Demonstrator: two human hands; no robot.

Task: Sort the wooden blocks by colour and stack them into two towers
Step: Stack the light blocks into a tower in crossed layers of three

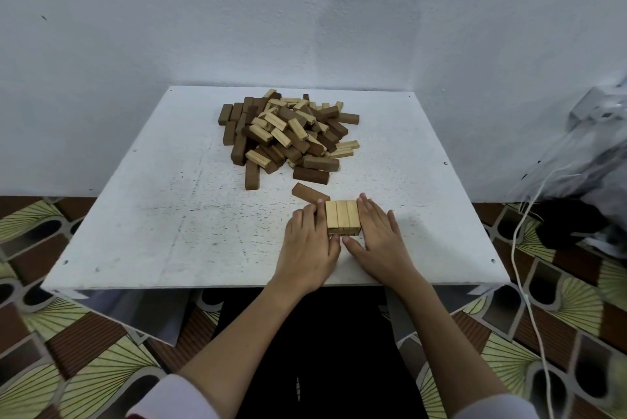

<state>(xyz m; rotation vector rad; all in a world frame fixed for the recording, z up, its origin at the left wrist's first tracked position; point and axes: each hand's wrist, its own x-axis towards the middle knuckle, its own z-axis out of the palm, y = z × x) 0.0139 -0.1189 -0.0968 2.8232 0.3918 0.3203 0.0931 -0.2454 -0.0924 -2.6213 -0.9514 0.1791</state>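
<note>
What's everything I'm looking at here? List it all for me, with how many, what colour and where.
Table: one, white and speckled, against the wall.
Block pile: one heap, many dark brown and light blocks mixed, far middle of the table.
Light block row: three light blocks side by side, near edge, between the hands.
Single dark block: one, brown, lying flat just behind the row.
Cable: one, white, on the floor at right.
Bag: one, clear plastic, far right.
Floor mat: patterned, green and brown.
Left hand: presses the row's left side.
Right hand: presses its right side.
</note>
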